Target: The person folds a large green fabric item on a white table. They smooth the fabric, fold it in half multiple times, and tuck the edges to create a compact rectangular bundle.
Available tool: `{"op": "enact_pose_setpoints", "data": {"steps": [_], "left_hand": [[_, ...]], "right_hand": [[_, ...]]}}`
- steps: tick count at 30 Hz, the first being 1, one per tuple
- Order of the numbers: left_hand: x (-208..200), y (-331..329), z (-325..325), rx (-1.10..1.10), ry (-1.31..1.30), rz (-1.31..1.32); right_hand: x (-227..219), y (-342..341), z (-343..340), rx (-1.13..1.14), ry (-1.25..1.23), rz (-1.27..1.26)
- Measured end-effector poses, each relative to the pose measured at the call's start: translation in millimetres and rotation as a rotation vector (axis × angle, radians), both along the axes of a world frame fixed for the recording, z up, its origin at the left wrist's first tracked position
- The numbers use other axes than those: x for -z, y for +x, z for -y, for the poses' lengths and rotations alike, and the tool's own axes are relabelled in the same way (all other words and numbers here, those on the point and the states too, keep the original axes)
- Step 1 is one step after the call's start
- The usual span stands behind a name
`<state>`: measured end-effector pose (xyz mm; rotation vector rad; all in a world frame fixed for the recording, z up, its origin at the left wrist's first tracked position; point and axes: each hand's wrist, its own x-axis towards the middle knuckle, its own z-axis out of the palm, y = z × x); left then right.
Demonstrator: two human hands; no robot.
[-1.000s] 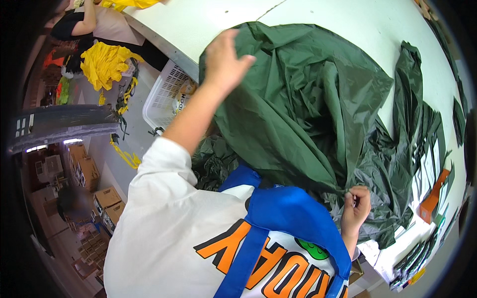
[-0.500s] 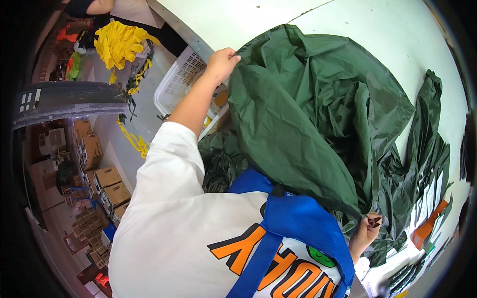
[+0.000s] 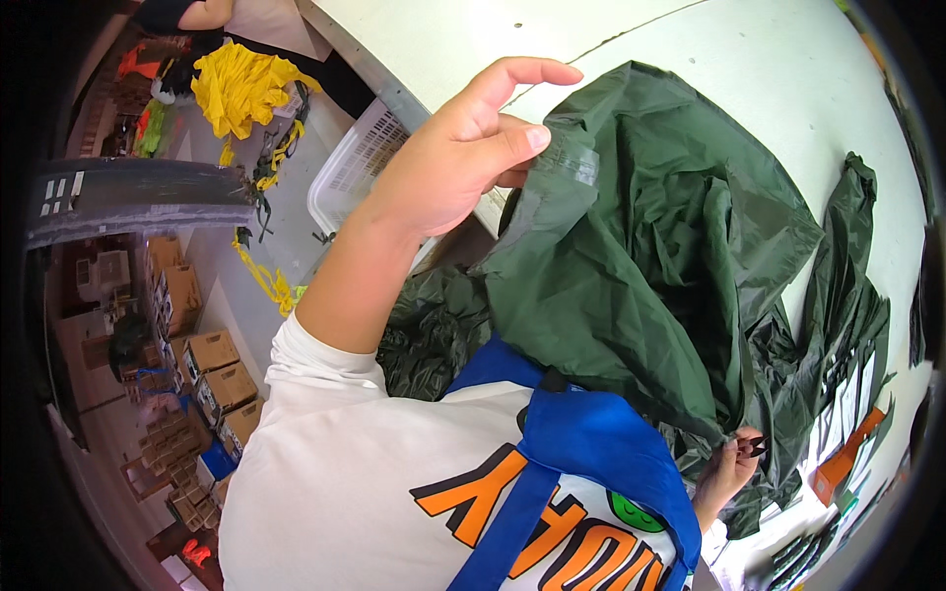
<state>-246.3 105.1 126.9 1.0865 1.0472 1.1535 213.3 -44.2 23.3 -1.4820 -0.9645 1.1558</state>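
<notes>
A large piece of thin dark green fabric (image 3: 631, 246) spreads in folds over the white table and down to my lap. Its upper left edge is pinched between the thumb and lower fingers of my left hand (image 3: 463, 153), whose index finger is stretched out. My right hand (image 3: 727, 475), low on the right, is closed on a gathered corner of the same fabric. Two small dark pointed tips (image 3: 758, 446), like thread snips, stick out of that hand; their handles are hidden.
A white plastic basket (image 3: 345, 163) stands left of the white table (image 3: 453, 39). More dark green fabric (image 3: 847, 256) lies to the right, near an orange object (image 3: 845, 458). Yellow fabric (image 3: 241, 89) and cardboard boxes (image 3: 222, 369) are farther left. Another person's arm (image 3: 205, 14) shows at the top left.
My left hand has come closer and moved right along the fabric's edge, its index finger now extended. The fabric's left side has folded inward. My right hand has barely moved.
</notes>
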Motion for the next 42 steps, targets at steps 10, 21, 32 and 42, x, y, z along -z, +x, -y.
{"op": "enact_pose_setpoints", "data": {"steps": [10, 21, 32, 42], "left_hand": [[-15.2, 62.9, 7.9, 0.103, -0.121, 0.093], [-17.8, 96.0, 14.8, 0.242, -0.179, 0.187], [-19.8, 105.4, 14.4, 0.269, -0.201, 0.163], [-2.7, 92.4, 12.3, 0.371, -0.043, -0.271]], "right_hand": [[-79.7, -74.5, -113.8, -0.225, 0.455, 0.340], [-109.7, -133.6, -148.0, -0.615, 0.647, 0.601], [-99.4, -126.4, -142.7, -0.562, 0.521, 0.254], [-95.7, -119.3, -182.1, -0.340, 0.196, -0.096]]}}
